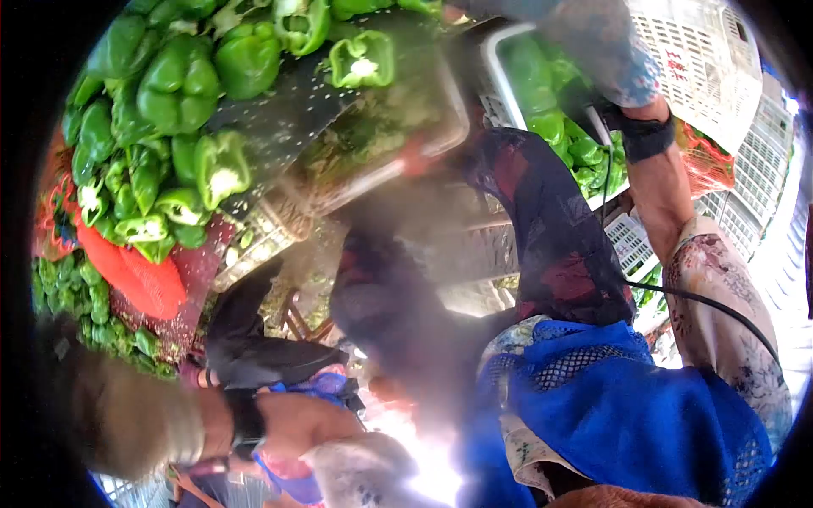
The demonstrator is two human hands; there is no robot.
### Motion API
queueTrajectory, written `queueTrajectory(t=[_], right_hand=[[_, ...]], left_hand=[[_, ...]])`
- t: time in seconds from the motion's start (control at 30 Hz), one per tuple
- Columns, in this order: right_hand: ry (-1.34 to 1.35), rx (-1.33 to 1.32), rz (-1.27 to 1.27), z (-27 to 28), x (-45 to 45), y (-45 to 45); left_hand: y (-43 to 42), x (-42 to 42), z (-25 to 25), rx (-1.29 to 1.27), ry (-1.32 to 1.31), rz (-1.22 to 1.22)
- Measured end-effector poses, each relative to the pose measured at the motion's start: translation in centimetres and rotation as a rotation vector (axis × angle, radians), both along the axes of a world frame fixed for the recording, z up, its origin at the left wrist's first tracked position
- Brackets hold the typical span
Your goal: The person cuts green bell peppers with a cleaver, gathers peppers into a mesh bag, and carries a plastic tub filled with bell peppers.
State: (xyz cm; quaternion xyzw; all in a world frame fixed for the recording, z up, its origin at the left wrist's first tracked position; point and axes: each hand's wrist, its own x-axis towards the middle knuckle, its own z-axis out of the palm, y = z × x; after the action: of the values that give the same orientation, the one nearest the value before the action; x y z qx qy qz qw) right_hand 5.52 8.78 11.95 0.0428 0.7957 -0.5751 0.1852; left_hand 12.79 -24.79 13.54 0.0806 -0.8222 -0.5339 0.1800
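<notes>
My right hand (597, 46), in a patterned glove with a black wrist band, is blurred over a white-rimmed crate (506, 38) of green bell peppers (584, 152). Its fingers are smeared, and any object in them is hidden. My left hand (127, 411), in a pale brownish glove, reaches out at the lower left near a heap of smaller green peppers (93, 300). Motion and the dark image edge hide its fingers. On a dark, seed-strewn surface (292, 127) lies a pile of whole green bell peppers (178, 85), with several cut halves (362, 61) among them.
A pale-rimmed crate (460, 110) with green scraps stands in front of my knees. Orange-red mesh (140, 275) lies left. White crates (694, 76) and grey crates (754, 178) are stacked right. A black cable (720, 303) crosses my right arm. Another person's dark-trousered leg (262, 339) is at left.
</notes>
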Motion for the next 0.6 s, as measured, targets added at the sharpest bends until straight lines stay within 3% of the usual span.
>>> queueTrajectory(t=[0.07, 0.4, 0.6], right_hand=[[0.186, -0.063, 0.19, -2.2, 0.9, 1.9], [0.165, 0.351, 0.292, -10.9, 7.9, 4.5], [0.164, 0.561, 0.381, -11.0, 9.2, 12.2]], left_hand=[[0.5, 0.3, -1.2, -0.041, -0.033, -0.012], [0.7, 2.3, -5.5, -0.219, -0.096, -0.127], [2.3, 4.3, -5.4, -0.245, -0.171, -0.105]])
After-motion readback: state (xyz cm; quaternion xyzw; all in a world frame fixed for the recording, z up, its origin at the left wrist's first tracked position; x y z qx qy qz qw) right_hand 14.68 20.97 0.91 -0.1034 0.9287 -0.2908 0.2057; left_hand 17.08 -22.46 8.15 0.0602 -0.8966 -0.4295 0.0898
